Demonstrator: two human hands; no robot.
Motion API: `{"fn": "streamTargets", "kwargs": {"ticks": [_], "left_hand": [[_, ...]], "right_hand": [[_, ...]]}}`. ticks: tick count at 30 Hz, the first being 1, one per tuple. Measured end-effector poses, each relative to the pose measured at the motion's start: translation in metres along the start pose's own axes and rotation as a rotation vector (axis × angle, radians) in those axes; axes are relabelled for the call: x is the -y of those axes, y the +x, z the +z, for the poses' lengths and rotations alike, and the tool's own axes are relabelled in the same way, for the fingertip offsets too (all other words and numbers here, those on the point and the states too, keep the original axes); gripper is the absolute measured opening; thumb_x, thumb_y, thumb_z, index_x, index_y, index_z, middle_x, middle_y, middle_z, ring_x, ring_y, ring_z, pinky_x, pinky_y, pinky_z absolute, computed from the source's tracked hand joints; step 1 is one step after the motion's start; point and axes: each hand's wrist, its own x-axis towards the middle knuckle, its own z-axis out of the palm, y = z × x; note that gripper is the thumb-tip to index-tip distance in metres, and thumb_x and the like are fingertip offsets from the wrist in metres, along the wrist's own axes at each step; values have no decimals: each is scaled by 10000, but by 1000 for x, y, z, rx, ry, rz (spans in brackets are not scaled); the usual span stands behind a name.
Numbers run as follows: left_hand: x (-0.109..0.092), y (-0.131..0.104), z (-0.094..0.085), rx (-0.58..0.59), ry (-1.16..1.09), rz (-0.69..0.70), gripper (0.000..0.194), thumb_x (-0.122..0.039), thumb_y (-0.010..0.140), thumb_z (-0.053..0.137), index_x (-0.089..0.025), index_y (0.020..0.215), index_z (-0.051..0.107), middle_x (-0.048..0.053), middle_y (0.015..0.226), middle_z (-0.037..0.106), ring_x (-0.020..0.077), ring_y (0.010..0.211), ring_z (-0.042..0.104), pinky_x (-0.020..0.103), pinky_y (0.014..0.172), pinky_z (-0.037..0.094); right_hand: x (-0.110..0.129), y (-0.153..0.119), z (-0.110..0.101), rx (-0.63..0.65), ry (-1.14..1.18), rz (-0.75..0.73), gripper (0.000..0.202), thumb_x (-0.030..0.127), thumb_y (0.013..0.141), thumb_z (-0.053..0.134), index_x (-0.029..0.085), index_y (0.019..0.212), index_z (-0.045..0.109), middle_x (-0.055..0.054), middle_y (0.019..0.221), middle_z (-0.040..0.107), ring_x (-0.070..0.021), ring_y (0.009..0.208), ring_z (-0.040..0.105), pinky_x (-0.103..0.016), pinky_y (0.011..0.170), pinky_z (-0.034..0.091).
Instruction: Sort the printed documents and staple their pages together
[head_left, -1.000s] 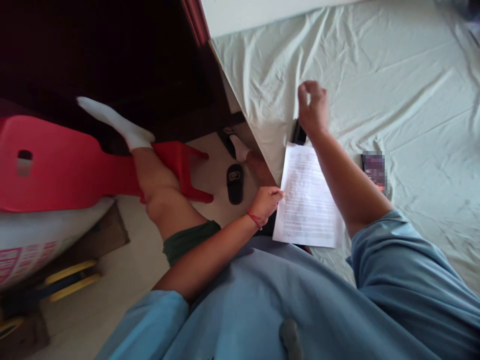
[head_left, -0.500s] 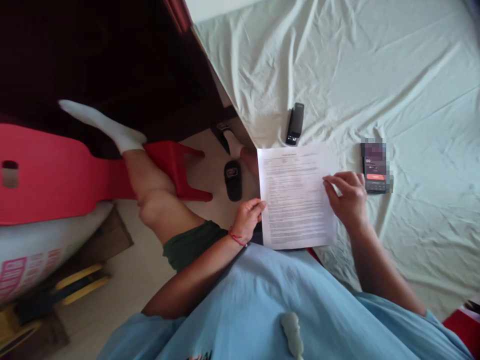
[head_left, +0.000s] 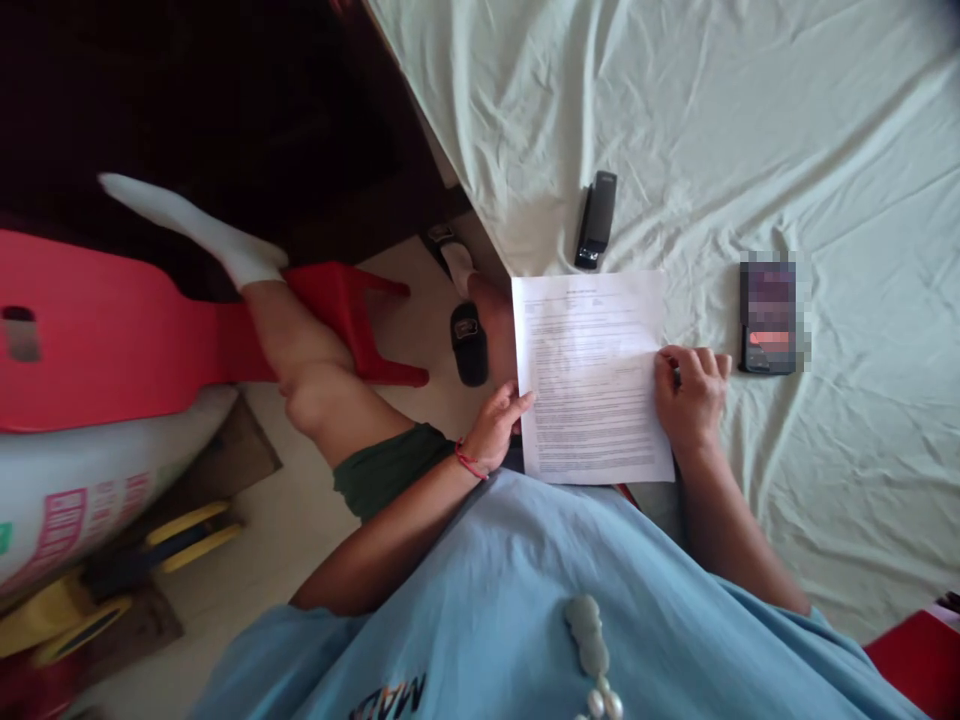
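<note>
A printed sheet of paper (head_left: 592, 390) lies over the bed's edge and my lap, covered in lines of small text too fine to read. My left hand (head_left: 501, 425), with a red cord at the wrist, grips its left edge, thumb on top and fingers underneath. At the right edge, my right hand (head_left: 694, 395) is closed with bent fingers, thumb and forefinger pinching the paper. Just beyond the sheet's top edge rests a black stapler (head_left: 598, 220) on the pale green bedsheet (head_left: 697, 190).
A phone (head_left: 769, 318), partly blurred out, lies right of my right hand. One leg stretches over a red plastic chair (head_left: 97, 330) at left. Black slippers (head_left: 469, 345) are on the floor. A filled white sack (head_left: 150, 470) sits below the chair.
My right hand has slid slightly down and outward along the paper's right edge, its fingers more curled. The left hand keeps its grip. The whole view has shifted slightly.
</note>
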Motion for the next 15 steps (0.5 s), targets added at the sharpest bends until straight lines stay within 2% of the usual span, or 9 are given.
{"fn": "streamTargets", "kwargs": {"ticks": [1,3,6,8,10,12,15], "left_hand": [[-1,-2,2,23,-26,-39,615,-596,702,927,-181,1118,747,31,901,746,117,641,561,235,537,372],[0,-4,5,48,-79,-118,700,-591,665,961,-162,1179,758,90,1024,794,163,725,660,266,600,467],[5,-6,11,62,-134,-242,699,-541,585,1025,-111,1087,799,160,1073,814,275,925,761,406,893,594],[8,-7,15,48,-123,-263,676,-510,563,1046,-103,1052,818,165,1065,821,317,1021,773,481,1049,568],[8,-8,19,25,-94,-238,656,-515,575,1044,-108,1042,829,154,1058,826,328,1074,771,508,1129,534],[6,-11,22,22,-71,-209,645,-534,595,1033,-109,1036,832,152,1064,828,333,1106,768,514,1159,519],[-1,-16,21,54,-56,-194,663,-548,611,1024,-107,1067,834,165,1103,826,338,1104,773,524,1153,530]], "right_hand": [[1,0,0,7,1,6,215,364,1040,538,277,946,711,-100,916,703,-303,875,571,-520,902,479],[3,0,0,16,14,19,213,368,1034,534,283,936,703,-103,910,700,-312,875,567,-530,896,479],[4,1,0,19,40,38,217,374,1034,529,287,932,698,-103,916,706,-315,883,569,-532,897,480],[5,1,-1,26,50,47,224,374,1038,521,284,941,701,-107,923,709,-317,894,580,-535,911,483],[6,1,-3,36,47,56,227,369,1037,515,276,974,713,-121,954,710,-328,935,600,-541,925,494],[6,1,-6,60,54,79,223,370,1019,532,263,1055,724,-132,1022,709,-328,964,628,-534,915,521],[6,1,-14,107,124,152,325,423,961,612,243,1217,702,-122,1113,712,-279,859,672,-503,841,572]]}}
